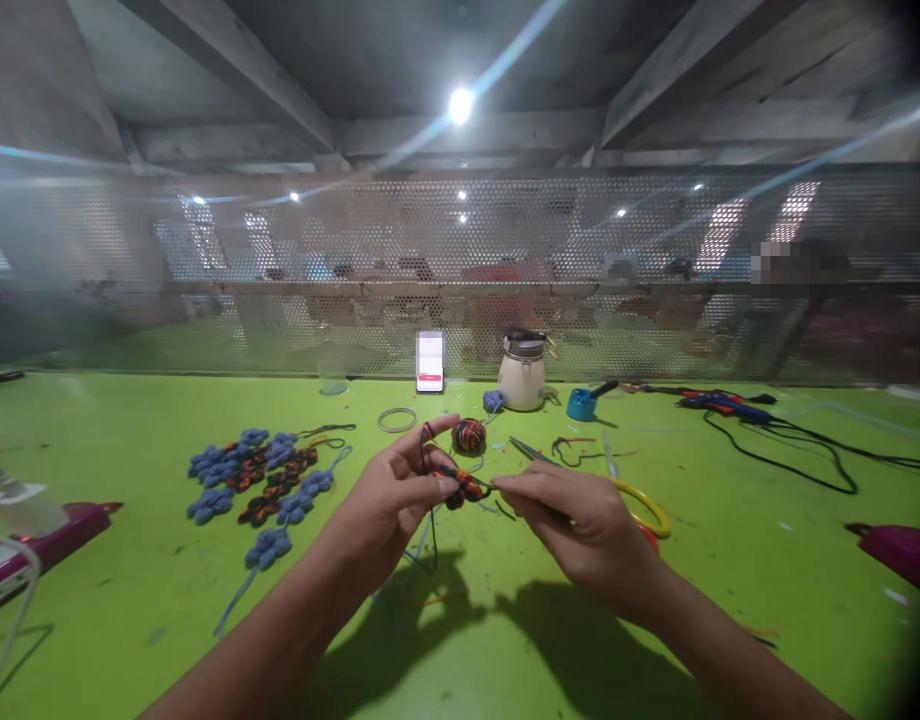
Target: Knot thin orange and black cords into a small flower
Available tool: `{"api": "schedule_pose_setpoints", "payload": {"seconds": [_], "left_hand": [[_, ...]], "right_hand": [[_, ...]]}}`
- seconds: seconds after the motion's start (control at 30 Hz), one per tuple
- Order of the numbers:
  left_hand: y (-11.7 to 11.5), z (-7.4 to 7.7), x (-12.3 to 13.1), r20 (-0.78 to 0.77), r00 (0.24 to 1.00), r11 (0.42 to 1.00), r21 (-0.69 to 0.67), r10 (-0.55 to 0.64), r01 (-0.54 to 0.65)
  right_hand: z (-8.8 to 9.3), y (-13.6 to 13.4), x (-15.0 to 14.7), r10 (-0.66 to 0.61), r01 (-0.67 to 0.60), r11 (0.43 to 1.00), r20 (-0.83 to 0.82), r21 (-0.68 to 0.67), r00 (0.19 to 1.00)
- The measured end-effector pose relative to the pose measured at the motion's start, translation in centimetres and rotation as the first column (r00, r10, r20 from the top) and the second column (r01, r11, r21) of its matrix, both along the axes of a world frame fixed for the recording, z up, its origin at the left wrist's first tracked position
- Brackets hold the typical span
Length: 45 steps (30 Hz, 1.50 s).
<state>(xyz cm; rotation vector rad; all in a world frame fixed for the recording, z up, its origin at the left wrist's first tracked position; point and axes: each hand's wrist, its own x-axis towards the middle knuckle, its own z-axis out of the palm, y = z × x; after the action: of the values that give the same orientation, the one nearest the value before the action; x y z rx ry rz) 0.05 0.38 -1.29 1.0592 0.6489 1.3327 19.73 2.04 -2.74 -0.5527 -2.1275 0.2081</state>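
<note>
My left hand (400,495) pinches a small crocheted piece in black, orange and red (466,487), with yarn looped over its raised forefinger. My right hand (572,520) is closed round a thin crochet hook (505,487) whose tip meets the piece. Both hands hover above the green table (130,600). A strand runs from the piece toward a ball of black and orange yarn (469,435) just behind the hands.
Finished blue and dark crocheted flowers (261,480) lie at the left. Scissors with yellow handles (625,490), a white jar (522,378), a phone (430,361), a blue cup (581,404), a glue gun with black cable (730,405) and pink devices (899,555) surround the work spot. A perforated screen (655,270) stands behind.
</note>
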Motion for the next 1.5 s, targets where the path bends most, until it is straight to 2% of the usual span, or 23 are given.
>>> {"api": "schedule_pose_setpoints", "payload": {"seconds": [0.23,0.33,0.4,0.5,0.6,0.77,1.0,1.13,1.33,1.5], "left_hand": [[0.2,-0.4,-0.4,-0.037,0.997,0.998,0.001,-0.061,0.061],[0.0,-0.5,-0.4,-0.058,0.996,0.998,0.008,-0.060,0.061],[-0.1,-0.5,-0.2,-0.076,0.996,0.998,0.006,-0.055,0.056],[-0.1,-0.3,0.0,-0.105,0.993,0.998,-0.010,-0.059,0.059],[-0.2,-0.2,0.1,-0.141,0.988,0.998,-0.013,-0.067,0.066],[-0.2,-0.1,0.2,-0.197,0.978,0.996,0.025,-0.075,0.082],[0.1,-0.7,0.2,-0.204,0.979,0.999,0.040,-0.026,0.034],[0.3,-1.0,0.1,-0.229,0.973,0.995,0.087,-0.036,0.057],[0.0,-0.4,0.1,-0.267,0.960,0.991,0.082,-0.079,0.104],[-0.3,0.0,0.3,-0.273,0.959,0.994,0.065,-0.071,0.092]], "right_hand": [[0.5,-0.9,-0.2,0.039,-0.062,0.973,-0.105,-0.224,0.994],[0.7,-0.9,-0.3,0.037,-0.076,0.944,-0.126,-0.320,0.991],[0.7,-0.9,-0.4,0.028,-0.093,0.902,-0.158,-0.423,0.987],[0.7,-0.8,-0.5,-0.019,-0.120,0.797,-0.222,-0.592,0.975],[0.6,-0.8,-0.6,-0.059,-0.138,0.725,-0.260,-0.675,0.964],[0.4,-0.9,-0.7,-0.051,-0.157,0.698,-0.267,-0.698,0.962],[0.3,-1.0,-0.8,-0.063,-0.139,0.717,-0.262,-0.683,0.963],[0.2,-1.1,-0.9,-0.084,-0.107,0.715,-0.237,-0.691,0.968],[0.0,-0.9,-1.0,-0.045,-0.110,0.701,-0.197,-0.705,0.979],[-0.3,-1.1,-1.3,-0.027,-0.104,0.699,-0.172,-0.707,0.985]]}}
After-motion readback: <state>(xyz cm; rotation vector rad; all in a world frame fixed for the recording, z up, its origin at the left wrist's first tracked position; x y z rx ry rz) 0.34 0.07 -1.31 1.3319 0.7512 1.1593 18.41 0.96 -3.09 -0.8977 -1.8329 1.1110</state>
